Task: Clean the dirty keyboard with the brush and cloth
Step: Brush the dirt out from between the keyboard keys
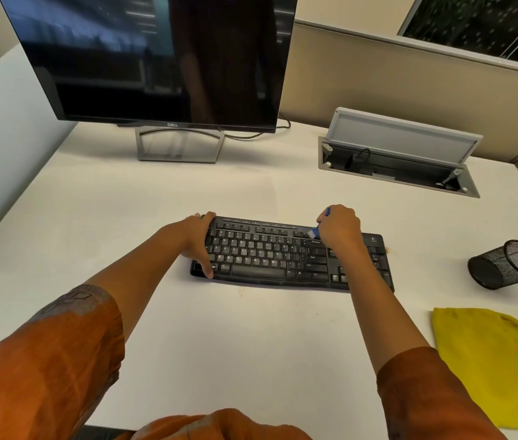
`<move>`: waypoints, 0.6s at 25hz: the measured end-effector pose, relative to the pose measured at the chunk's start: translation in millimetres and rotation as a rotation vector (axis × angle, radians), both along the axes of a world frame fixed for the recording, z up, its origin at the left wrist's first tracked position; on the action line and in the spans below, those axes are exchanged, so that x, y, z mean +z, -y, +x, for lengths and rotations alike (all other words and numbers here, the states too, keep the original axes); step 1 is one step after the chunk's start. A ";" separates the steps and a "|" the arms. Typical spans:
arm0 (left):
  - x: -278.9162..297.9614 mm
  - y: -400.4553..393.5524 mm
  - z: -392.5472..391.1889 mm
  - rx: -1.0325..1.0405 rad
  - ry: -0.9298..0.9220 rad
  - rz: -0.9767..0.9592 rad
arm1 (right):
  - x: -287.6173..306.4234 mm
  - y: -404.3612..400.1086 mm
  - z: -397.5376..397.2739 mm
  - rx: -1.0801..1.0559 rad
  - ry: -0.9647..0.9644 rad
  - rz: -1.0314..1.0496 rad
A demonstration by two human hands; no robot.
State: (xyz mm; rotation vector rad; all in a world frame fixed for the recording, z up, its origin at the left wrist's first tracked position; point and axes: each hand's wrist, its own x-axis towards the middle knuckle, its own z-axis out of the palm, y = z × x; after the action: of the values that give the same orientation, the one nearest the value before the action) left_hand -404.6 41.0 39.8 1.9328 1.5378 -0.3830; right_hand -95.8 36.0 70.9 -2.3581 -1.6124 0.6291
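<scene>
A black keyboard [267, 252] lies across the middle of the white desk [219, 328]. My left hand [199, 239] clamps its left end, fingers over the far edge and thumb at the near corner. My right hand [338, 228] is closed around a small blue brush [315, 231], whose bristles touch the top key rows right of centre. The blue handle tip sticks out above my knuckles. A yellow cloth [489, 360] lies flat on the desk at the near right, apart from both hands. Brownish crumbs [387, 249] sit just off the keyboard's right edge.
A dark monitor [156, 58] on a grey stand [178, 144] rises at the back left. An open cable hatch [400, 160] is set into the desk at the back right. A black mesh pen cup [508, 265] lies on its side, right of the keyboard.
</scene>
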 end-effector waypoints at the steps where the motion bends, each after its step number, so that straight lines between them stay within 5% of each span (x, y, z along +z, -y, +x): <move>1: 0.1 0.2 0.2 0.001 -0.004 0.000 | 0.4 1.1 -0.4 -0.017 -0.041 0.030; 5: 0.6 0.3 2.7 0.013 -0.011 -0.002 | -8.0 7.4 -6.3 0.016 -0.323 0.010; 15: -1.9 3.2 0.5 0.057 0.031 -0.001 | -8.8 13.0 79.1 -0.277 -0.056 -0.022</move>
State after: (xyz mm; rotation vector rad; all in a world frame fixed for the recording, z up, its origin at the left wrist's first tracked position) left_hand -404.1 37.8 37.9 1.8816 1.5681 -0.3274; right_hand -16.6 23.0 62.1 -2.4928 -1.2301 0.6494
